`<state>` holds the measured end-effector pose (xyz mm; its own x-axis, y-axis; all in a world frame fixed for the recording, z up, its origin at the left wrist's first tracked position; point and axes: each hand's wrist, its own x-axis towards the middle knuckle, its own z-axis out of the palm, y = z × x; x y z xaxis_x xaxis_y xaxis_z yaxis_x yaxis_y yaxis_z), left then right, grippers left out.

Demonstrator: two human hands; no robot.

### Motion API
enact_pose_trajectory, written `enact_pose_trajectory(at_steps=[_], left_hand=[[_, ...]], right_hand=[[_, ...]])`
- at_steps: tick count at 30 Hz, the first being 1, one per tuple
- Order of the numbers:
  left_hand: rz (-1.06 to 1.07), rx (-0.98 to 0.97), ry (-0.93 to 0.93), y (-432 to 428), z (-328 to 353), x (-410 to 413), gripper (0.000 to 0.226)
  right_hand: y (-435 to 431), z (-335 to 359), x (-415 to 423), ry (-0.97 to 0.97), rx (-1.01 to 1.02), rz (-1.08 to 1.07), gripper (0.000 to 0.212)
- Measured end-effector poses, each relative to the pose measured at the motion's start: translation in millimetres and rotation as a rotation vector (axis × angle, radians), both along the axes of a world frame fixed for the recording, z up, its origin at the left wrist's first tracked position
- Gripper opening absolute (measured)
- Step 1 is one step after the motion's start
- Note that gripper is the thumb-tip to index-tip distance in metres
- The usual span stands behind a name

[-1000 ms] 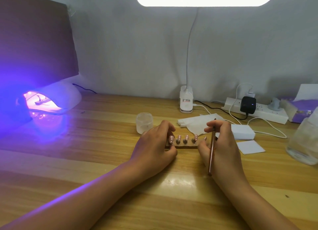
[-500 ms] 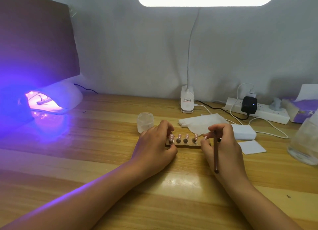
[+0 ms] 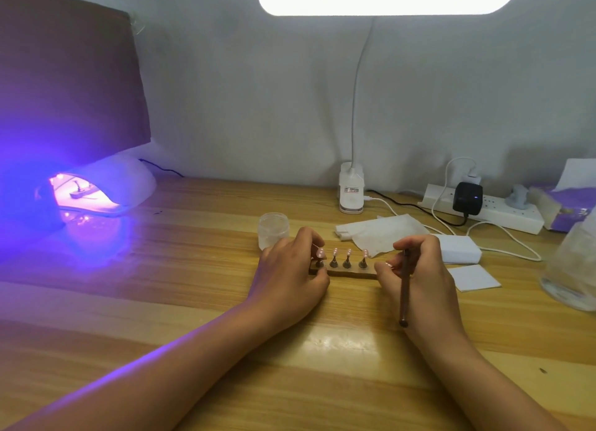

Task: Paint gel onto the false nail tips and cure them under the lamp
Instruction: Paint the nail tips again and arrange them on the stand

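Pale wood planks make up the long surface (image 3: 193, 301), and the white domed curing lamp (image 3: 122, 182) glows violet at the left edge of the frame, with something small lying in its mouth. At centre frame the left hand (image 3: 287, 279), fingers curled, pinches the left end of a narrow brown wooden strip (image 3: 350, 272). The right hand (image 3: 422, 275) has its fingers closed round a slim dark brush (image 3: 404, 288), thumb at the strip's right end. Pink false nail tips (image 3: 348, 253) stand upright on small cone posts along the strip.

What I'd worry about is a lopsided lift tipping a post, or the brush handle or a knuckle smearing the gel if it is wet. A crumpled white tissue (image 3: 383, 233) and a frosted round jar (image 3: 273, 229) sit close behind the strip, crowding the far side. Leftward toward the lamp the wood looks open, and the lower frame holds only the forearms.
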<state>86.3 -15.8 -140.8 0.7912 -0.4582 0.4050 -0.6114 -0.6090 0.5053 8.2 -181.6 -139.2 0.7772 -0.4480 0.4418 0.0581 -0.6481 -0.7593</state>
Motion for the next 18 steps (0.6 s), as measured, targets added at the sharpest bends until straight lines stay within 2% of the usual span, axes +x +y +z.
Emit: enact_pose_trajectory(at_steps=[5,9,11,15,18], left_hand=[[-0.037,-0.042,0.094,1,3,2,0.031],[-0.039,-0.061,0.083,0,3,3,0.033],[-0.028,-0.053,0.023,0,3,2,0.035],[-0.05,-0.096,-0.257,-2,6,-6,0.031],[-0.22,-0.068,-0.224,-3,6,-14,0.021]], right_hand=[[2,0,1,0.004,-0.04,0.012,0.036],[6,0,1,0.029,-0.126,0.054,0.038],[9,-1,0,0.04,-0.174,0.07,0.038],[11,0,-3,0.02,-0.227,0.073,0.038],[12,0,-3,-0.04,-0.214,0.075,0.037]])
